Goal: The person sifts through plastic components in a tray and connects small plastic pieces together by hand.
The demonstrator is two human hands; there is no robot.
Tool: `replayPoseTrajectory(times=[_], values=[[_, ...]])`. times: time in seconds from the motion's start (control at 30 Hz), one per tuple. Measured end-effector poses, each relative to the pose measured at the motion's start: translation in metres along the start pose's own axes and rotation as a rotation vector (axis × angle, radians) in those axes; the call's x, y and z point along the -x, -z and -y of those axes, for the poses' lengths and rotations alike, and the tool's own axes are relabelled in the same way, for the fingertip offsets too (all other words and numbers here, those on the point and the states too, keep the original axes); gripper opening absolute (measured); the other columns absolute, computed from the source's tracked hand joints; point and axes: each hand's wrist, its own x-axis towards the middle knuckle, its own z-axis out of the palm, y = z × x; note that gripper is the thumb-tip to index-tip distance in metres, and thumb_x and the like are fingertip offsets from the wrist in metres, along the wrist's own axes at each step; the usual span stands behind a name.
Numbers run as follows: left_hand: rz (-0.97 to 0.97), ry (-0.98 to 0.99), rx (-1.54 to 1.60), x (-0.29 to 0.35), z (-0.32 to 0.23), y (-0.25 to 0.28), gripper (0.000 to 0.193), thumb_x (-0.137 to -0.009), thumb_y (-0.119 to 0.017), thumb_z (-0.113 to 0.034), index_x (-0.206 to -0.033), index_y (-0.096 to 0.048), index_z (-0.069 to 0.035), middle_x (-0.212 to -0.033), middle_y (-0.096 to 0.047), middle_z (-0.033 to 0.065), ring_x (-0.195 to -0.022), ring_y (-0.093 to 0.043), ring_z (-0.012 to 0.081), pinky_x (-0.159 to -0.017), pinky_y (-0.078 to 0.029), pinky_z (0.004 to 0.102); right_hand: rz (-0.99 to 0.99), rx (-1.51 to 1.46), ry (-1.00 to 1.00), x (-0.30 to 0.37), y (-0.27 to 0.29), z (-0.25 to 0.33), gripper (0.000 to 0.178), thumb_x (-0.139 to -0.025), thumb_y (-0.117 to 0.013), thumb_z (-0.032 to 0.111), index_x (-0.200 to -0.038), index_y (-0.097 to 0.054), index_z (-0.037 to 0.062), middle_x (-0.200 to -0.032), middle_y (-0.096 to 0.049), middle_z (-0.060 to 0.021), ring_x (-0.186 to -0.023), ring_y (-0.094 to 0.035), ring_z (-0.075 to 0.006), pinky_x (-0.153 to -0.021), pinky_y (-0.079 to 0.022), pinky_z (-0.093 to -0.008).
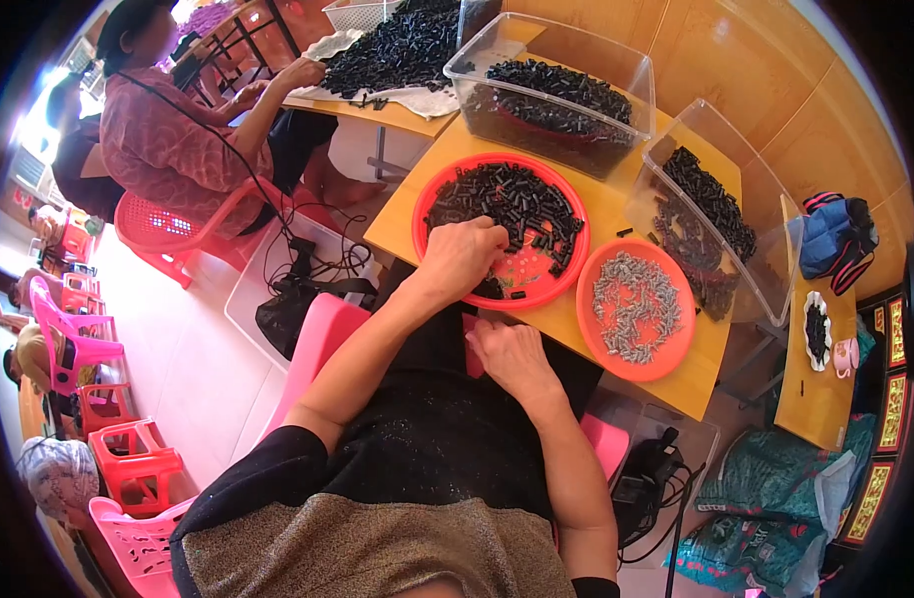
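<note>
My left hand reaches over the near left side of a red plastic basin on the yellow table. Its fingers curl together at the edge of a heap of small black tube-like pieces; whatever they hold is hidden. My right hand rests low by the table's near edge, in front of the basin, with fingers bent inward. I cannot make out anything in it. To the right of the basin, an orange-red plate carries many small silvery metal pieces.
Two clear plastic bins with black pieces, one behind the basin and one at right, stand on the table. A person sits at far left by another black heap. Cables and green-blue bags lie lower down.
</note>
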Motion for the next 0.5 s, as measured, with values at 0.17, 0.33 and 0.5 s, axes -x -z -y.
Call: replayPoseTrajectory(times=[0.17, 0.33, 0.5], values=[[0.022, -0.039, -0.051, -0.007, 0.006, -0.009, 0.007, -0.092, -0.072, -0.017, -0.094, -0.077, -0.012, -0.093, -0.072, 0.01, -0.083, -0.075, 0.0379, -0.069, -0.058, 0.0514, -0.012, 0.014, 0.004, -0.001, 0.001, 0.0, 0.022, -0.092, -0.082, 0.02, -0.093, -0.071, 0.0009, -0.073, -0.071, -0.0189, -0.069, -0.075, -0.0392, -0.066, -0.059, -0.0504], [-0.001, -0.078, -0.068, -0.003, 0.003, -0.009, 0.01, -0.092, -0.072, -0.015, -0.101, -0.074, -0.011, -0.094, -0.072, 0.0105, -0.081, -0.075, 0.038, -0.067, -0.058, 0.0511, 0.014, 0.009, -0.018, 0.0, 0.002, 0.001, 0.022, -0.09, -0.083, 0.02, -0.092, -0.072, 0.0009, -0.075, -0.071, -0.0192, -0.072, -0.075, -0.0398, -0.068, -0.059, -0.0508], [0.023, -0.109, -0.099, -0.002, -0.003, -0.007, 0.016, -0.092, -0.071, -0.013, -0.107, -0.072, -0.011, -0.095, -0.072, 0.0107, -0.081, -0.075, 0.0379, -0.067, -0.058, 0.0506, -0.008, 0.001, -0.01, 0.001, 0.0, 0.0, 0.021, -0.091, -0.082, 0.02, -0.093, -0.072, 0.0009, -0.077, -0.072, -0.0206, -0.075, -0.075, -0.0408, -0.072, -0.06, -0.052]])
